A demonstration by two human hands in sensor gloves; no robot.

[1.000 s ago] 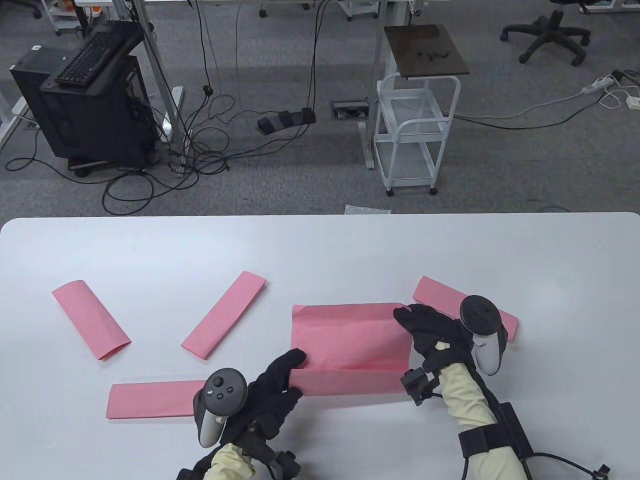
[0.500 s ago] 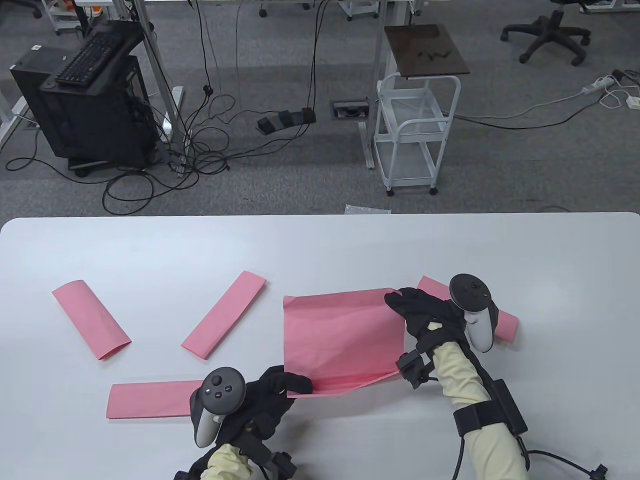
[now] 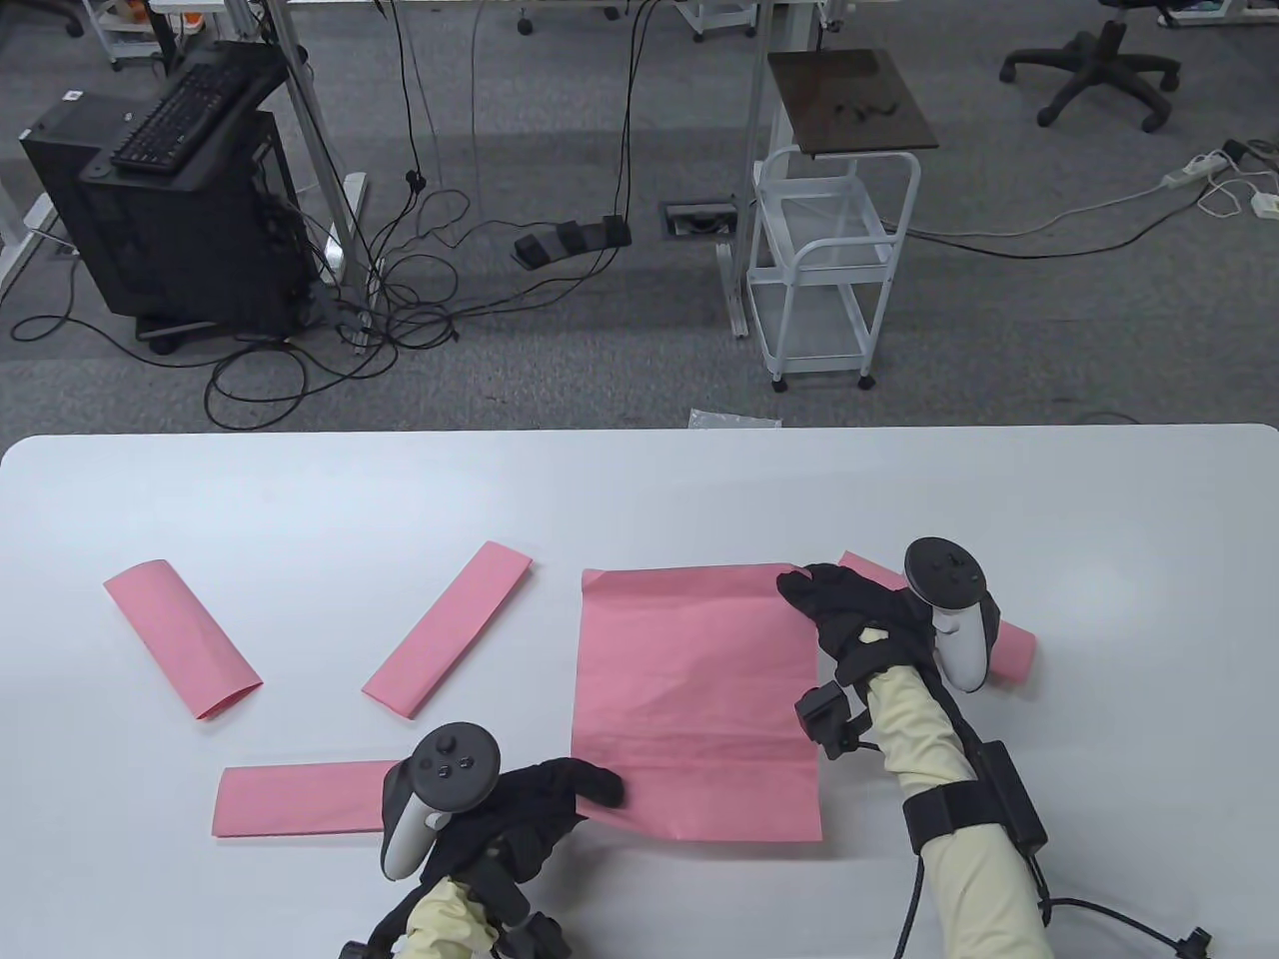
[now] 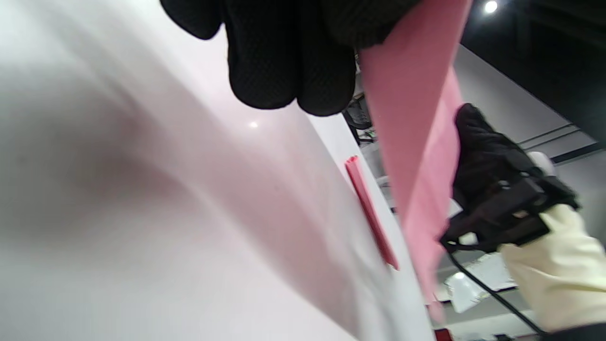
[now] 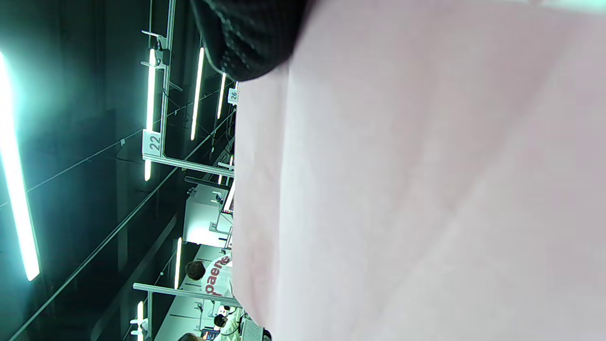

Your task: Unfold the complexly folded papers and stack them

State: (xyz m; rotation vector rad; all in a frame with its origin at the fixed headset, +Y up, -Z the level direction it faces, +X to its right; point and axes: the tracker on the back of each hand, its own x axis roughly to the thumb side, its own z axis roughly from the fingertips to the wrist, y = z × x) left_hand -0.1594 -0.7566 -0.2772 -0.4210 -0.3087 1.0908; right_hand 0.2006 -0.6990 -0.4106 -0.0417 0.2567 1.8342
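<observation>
A large pink sheet (image 3: 699, 699) is spread open at the table's front middle, with crease lines across it. My left hand (image 3: 595, 784) pinches its near-left corner. My right hand (image 3: 804, 589) holds its far-right corner. In the left wrist view the sheet (image 4: 416, 118) runs from under my left fingers (image 4: 284, 61) to my right hand (image 4: 487, 161), raised a little off the table. Three folded pink strips lie at the far left (image 3: 182, 639), left of centre (image 3: 447, 627) and front left (image 3: 300, 799). Another strip (image 3: 1011, 649) lies partly hidden under my right hand.
The white table (image 3: 639, 479) reaches both side edges of the view. Its far edge borders grey carpet with a white cart (image 3: 834, 270) and cables beyond. The right wrist view shows only a dark fingertip (image 5: 246, 38) over a pale surface.
The sheet's last fold has opened. My left hand drew the near edge toward me and my right hand carried the far edge away. The sheet is now about twice as deep.
</observation>
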